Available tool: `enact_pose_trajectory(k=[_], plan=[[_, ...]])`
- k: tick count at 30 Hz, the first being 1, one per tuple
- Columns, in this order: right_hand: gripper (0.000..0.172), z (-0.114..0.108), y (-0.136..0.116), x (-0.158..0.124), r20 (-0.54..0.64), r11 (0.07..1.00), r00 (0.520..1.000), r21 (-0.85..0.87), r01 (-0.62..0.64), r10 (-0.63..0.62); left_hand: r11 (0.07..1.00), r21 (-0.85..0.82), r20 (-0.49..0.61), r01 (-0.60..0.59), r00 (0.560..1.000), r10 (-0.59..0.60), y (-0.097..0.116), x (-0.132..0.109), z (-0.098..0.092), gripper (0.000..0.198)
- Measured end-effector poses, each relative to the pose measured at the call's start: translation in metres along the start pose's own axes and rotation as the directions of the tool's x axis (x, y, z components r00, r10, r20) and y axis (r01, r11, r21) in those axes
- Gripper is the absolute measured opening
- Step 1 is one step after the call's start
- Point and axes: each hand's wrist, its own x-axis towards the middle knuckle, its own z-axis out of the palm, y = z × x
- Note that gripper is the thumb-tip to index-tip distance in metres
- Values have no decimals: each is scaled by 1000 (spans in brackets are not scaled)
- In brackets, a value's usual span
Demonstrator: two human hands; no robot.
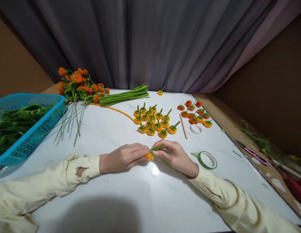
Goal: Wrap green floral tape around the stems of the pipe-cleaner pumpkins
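Presumably midway: approx. 15 stemmed yellow heads (pixel 150 124) beyond the grip look done; long green stems (pixel 126 96) farther off, prob. unused. Held yellow flower (pixel 149 156) sits between both hands, L hand (pixel 127 156) pinching its head, R hand (pixel 174 156) pinching near its green stub (pixel 157 147). Wrists low over desk (pixel 92 191), forearms slanting inward.

White table (pixel 102 132), marbled. Left: blue basket (pixel 31 138). Back left: orange flowers (pixel 77 78), stalks (pixel 78 124) trailing forward; green stems (pixel 124 96) bundled just beside. Orange cord (pixel 116 109) curves to yellow blooms (pixel 150 124), clustered mid-table. Lone bloom (pixel 160 93) near back edge. Right: mostly orange blooms (pixel 192 115) grouped, wooden stick (pixel 183 126) and white ring (pixel 196 133) near them; green tape roll (pixel 204 164) closer to front.
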Motion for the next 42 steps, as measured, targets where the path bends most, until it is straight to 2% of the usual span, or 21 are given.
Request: enact_pose_trajectory(k=[4,8,11,19,23,28,34,36,38,42], plan=[[10,0,-1,0,7,1000,1000,7,0,0,997,-58,-10,44,999,-45,0,-1,0,21],[13,1,-2,-1,-2,999,1000,40,30,-30,979,-116,-1,167,986,-168,2,-1,1,18],[11,1,-5,-2,1,997,997,1,73,-73,957,-160,17,242,970,-242,3,0,0,16],[7,-3,-8,-5,51,974,985,-150,173,-167,938,-241,79,251,968,-239,2,2,-2,16],[7,-6,-6,-5,41,951,978,-227,209,-205,946,-162,167,282,952,-255,2,4,-9,18],[5,-6,-6,-6,19,914,958,-294,281,-288,974,-114,227,193,960,-164,2,9,-17,35],[7,-4,-6,-9,53,861,929,-360,360,-366,993,106,204,-49,979,26,-1,7,-12,28],[6,-5,-7,-10,60,880,941,-340,332,-332,989,134,201,-69,979,41,-1,5,-11,27],[3,-6,-10,-8,84,927,966,-273,257,-243,994,102,213,-47,977,24,2,5,-11,25],[7,-9,-14,-4,197,993,978,-82,88,-71,992,-85,193,91,978,-73,7,6,-11,23]])
